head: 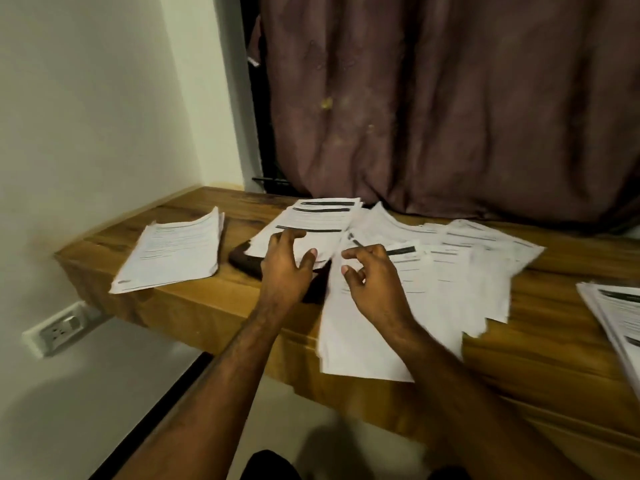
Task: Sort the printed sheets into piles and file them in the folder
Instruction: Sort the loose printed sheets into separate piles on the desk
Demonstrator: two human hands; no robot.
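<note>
Loose sheets (415, 299) are fanned right of the dark folder (247, 263), apparently for sorting. Right hand (372, 277) hovers above, fingers loosely curled, empty. Left hand (287, 261) presses sheets upon the folder. Neat pile (173, 254) lies left.

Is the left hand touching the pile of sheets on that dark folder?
Touching. The head view shows the left hand with its fingers spread on the pile of sheets over the dark folder.

White sheets (433, 271) with black header bars, brown wood-grain desk (554, 341), mauve curtain (450, 98).
</note>
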